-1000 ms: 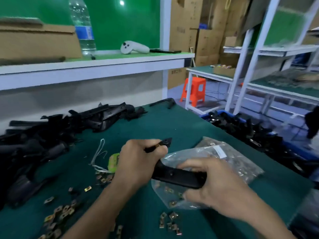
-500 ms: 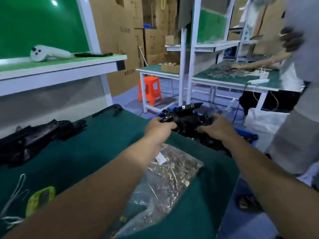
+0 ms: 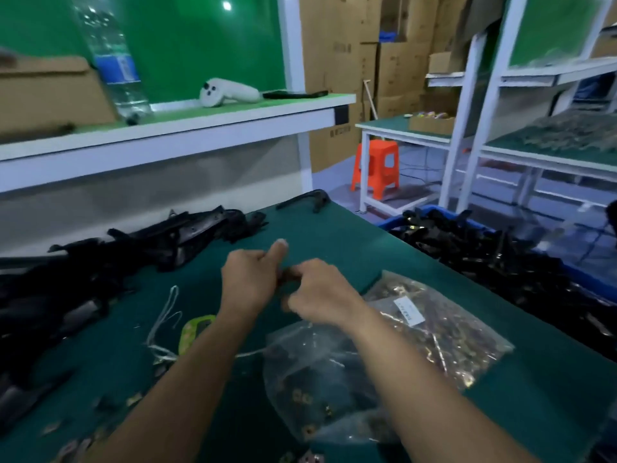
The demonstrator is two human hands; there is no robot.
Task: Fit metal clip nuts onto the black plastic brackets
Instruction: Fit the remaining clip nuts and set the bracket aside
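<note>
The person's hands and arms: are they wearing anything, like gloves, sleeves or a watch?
No. The left hand and right hand have no gloves, rings or watch showing. No sleeves either, up to the picture's bottom edge.

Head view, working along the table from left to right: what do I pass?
Pile of black brackets → white string → green gadget → left hand → right hand → labelled bag of clip nuts → heap of brackets in the blue bin.
</note>
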